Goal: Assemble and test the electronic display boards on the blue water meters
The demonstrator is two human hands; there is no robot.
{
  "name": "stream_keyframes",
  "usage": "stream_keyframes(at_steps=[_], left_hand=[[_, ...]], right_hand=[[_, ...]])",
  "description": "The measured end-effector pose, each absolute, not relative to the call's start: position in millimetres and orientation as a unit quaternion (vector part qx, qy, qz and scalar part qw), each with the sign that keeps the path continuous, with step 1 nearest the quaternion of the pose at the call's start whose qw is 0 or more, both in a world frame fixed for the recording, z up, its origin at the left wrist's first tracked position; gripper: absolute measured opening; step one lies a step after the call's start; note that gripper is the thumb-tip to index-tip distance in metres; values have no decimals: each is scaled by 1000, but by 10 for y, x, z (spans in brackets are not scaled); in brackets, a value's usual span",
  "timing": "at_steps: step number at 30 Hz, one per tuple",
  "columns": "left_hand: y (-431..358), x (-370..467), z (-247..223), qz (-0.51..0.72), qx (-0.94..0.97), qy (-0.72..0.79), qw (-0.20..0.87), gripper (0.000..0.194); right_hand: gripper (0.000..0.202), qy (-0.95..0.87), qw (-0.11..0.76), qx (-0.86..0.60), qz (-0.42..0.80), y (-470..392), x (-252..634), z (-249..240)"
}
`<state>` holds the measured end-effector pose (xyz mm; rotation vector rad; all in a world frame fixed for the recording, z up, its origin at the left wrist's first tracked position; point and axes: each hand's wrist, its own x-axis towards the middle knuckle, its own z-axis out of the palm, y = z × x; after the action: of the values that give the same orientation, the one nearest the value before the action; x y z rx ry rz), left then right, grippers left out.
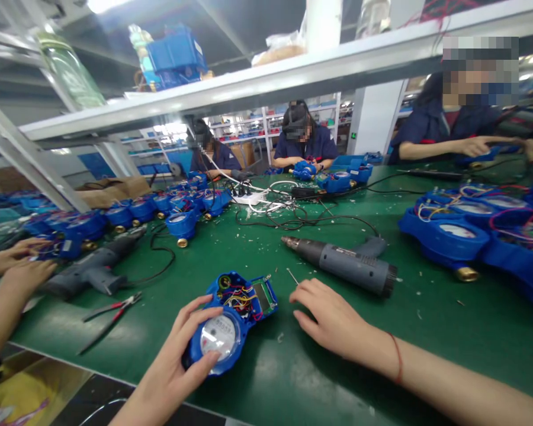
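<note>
A blue water meter (217,337) with a round clear dial lies on the green table. Its wiring compartment is open, showing coloured wires (240,300), and a small circuit board with a display (265,297) sticks out at its right. My left hand (177,355) grips the meter's left side, thumb and fingers over the dial's edge. To the right, my right hand (326,316) rests low over the table, fingers bent and slightly apart, near a thin metal rod (293,276). Whether its fingertips touch the rod is hard to tell. A heat gun (350,263) lies beyond my right hand.
Red-handled pliers (115,319) and a second heat gun (91,266) lie left, beside another person's hands (22,272). More blue meters (182,225) stand behind, and others (448,236) at right. Cables cross the back. A shelf (266,74) spans overhead; people sit opposite.
</note>
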<state>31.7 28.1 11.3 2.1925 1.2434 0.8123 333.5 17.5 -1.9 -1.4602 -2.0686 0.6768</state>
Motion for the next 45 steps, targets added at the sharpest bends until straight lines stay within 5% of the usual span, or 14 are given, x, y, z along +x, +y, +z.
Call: stream_keyframes(at_steps=[4, 8, 12, 16, 20, 33, 45], left_hand=[[278, 301, 126, 288, 807, 458, 239, 36], [270, 281, 125, 264, 816, 456, 238, 39], [194, 350, 140, 284, 804, 463, 240, 36], [121, 419, 165, 300, 795, 472, 235, 34], [121, 383, 152, 278, 817, 457, 217, 38], [114, 377, 165, 276, 804, 467, 246, 42], [902, 844, 697, 289, 877, 312, 225, 31]], right_hand=[[51, -668, 319, -536, 406, 598, 3070, -52], [33, -590, 328, -465, 573, 682, 2883, -189], [32, -548, 351, -438, 620, 605, 3016, -290], [67, -592, 367, -385, 605, 561, 3122, -241], [94, -700, 357, -362, 501, 530, 3070, -207], [75, -782, 476, -399, -53, 403, 3120, -374], [84, -782, 502, -334, -158, 332, 3137, -398]])
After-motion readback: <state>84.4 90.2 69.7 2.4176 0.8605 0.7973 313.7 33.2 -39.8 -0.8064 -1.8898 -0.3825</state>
